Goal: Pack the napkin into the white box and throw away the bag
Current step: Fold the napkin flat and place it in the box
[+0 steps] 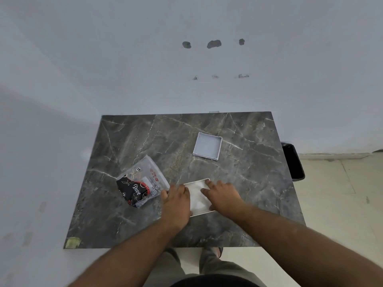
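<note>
A white box [196, 181] lies near the front of the dark marble table [145, 137], with a white napkin [198, 196] inside it. My left hand [176, 200] rests on the box's left side, fingers flat. My right hand [222, 196] presses flat on the napkin's right part. The clear plastic bag [141, 183] with black and red print lies crumpled just left of my left hand. A shallow white lid [207, 146] sits apart, farther back on the table.
A black bin [293, 161] stands on the floor beside the table's right edge. A white wall runs behind and to the left of the table. A scrap of yellowish tape [72, 242] marks the front left corner.
</note>
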